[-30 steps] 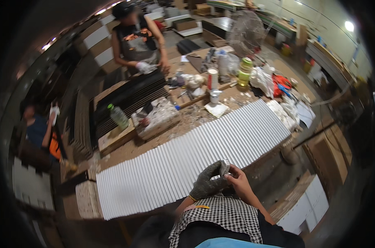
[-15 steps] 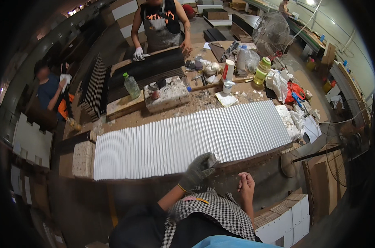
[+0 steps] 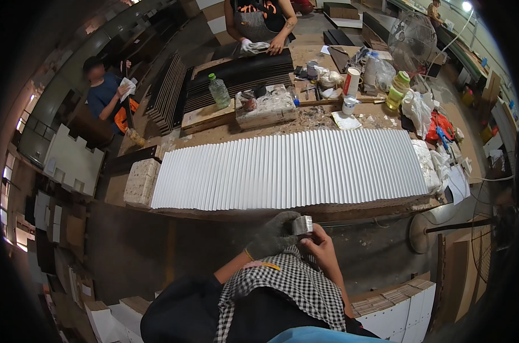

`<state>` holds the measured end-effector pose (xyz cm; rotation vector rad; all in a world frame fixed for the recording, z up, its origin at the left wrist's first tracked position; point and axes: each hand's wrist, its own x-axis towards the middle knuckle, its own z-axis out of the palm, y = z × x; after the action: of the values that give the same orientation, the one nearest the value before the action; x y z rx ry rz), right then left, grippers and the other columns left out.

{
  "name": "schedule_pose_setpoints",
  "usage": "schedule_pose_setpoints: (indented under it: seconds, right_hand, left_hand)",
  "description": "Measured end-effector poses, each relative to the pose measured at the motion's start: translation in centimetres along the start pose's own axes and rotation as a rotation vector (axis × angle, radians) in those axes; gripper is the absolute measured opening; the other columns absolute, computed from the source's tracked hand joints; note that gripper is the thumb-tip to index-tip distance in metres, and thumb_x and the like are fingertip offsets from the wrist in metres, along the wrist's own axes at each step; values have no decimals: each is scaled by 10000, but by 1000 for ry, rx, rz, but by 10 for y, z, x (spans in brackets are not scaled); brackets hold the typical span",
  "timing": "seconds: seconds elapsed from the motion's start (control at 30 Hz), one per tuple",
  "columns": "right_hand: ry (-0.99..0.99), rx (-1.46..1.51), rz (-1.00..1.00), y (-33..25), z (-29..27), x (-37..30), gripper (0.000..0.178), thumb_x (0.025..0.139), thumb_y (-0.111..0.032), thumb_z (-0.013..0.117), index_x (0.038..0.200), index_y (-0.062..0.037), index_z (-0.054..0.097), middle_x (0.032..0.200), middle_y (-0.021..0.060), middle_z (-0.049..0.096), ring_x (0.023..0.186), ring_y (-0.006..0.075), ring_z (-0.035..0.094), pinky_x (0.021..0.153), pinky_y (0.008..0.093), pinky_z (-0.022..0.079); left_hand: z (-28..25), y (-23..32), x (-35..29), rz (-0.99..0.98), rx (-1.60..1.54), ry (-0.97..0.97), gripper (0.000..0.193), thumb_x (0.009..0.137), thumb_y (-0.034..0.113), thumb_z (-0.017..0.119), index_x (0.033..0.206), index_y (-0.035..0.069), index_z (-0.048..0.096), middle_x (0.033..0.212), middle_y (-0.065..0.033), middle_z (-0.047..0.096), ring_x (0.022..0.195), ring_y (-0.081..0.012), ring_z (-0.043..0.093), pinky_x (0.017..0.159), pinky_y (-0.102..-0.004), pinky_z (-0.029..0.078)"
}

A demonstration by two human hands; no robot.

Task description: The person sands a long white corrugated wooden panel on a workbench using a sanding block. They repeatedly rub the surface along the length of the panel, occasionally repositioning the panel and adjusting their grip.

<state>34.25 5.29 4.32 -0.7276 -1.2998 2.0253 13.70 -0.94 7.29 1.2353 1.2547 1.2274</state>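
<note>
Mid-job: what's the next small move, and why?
Probably settle the bare right hand more firmly on the small silvery block, with the gloved left hand steadying it. The left hand holds the block and the right hand is at its side; the block appears in front of the table, so a slip could drop it.

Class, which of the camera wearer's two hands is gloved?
The left hand, gloved in dark grey and holding the silvery block; the right hand is bare.
</note>
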Motion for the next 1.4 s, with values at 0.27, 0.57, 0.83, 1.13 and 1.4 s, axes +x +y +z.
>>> schedule_pose_setpoints:
  seconds: [0.27, 0.57, 0.83, 1.13, 1.4]
  right_hand:
    - [184, 50, 11, -18, -2, 16, 653, 914, 60, 687, 1536, -35, 515, 1330, 29, 616, 1217, 127, 583, 1019, 285, 495]
    - [535, 178, -58, -13, 25, 54, 508, 874, -22, 812, 1350, 9, 640, 1144, 58, 721, 1044, 138, 681, 929, 296, 550]
    - [1090, -540, -78, -12, 46, 66, 476, 932, -62, 777, 1400, -91, 693, 1003, 1, 672, 829, 85, 573, 737, 241, 506]
    - [1112, -1540, 24, -22, -63, 149, 388, 907, -175, 754, 1295, -183, 759, 1051, 133, 611, 1012, 330, 565, 903, 451, 507]
    - [938, -1572, -46, -34, -135, 352, 396, 820, -186, 807, 1216, -197, 790, 1113, 181, 624, 1076, 400, 585, 923, 500, 519]
  left_hand:
    - [-8, -23, 56, 178, 68, -289, 694, 869, 134, 865, 1457, 38, 509, 1354, -126, 632, 1229, -240, 651, 1040, -379, 562]
    - [-84, -13, 106, 500, 475, -379, 600, 897, 140, 826, 1422, 24, 559, 1403, -185, 579, 1265, -320, 623, 1023, -418, 574]
    - [-151, -66, 229, 525, 787, -202, 570, 960, 281, 759, 1447, 45, 578, 1475, -211, 573, 1435, -363, 482, 1176, -477, 429]
    - [-150, -82, 323, -41, 974, -123, 726, 1023, 642, 503, 1502, 100, 571, 1518, -164, 586, 1407, -345, 547, 1216, -451, 385]
    - [-157, -109, 323, 3, 941, -43, 777, 1013, 691, 486, 1452, 61, 607, 1465, -209, 618, 1357, -373, 582, 1193, -451, 424]
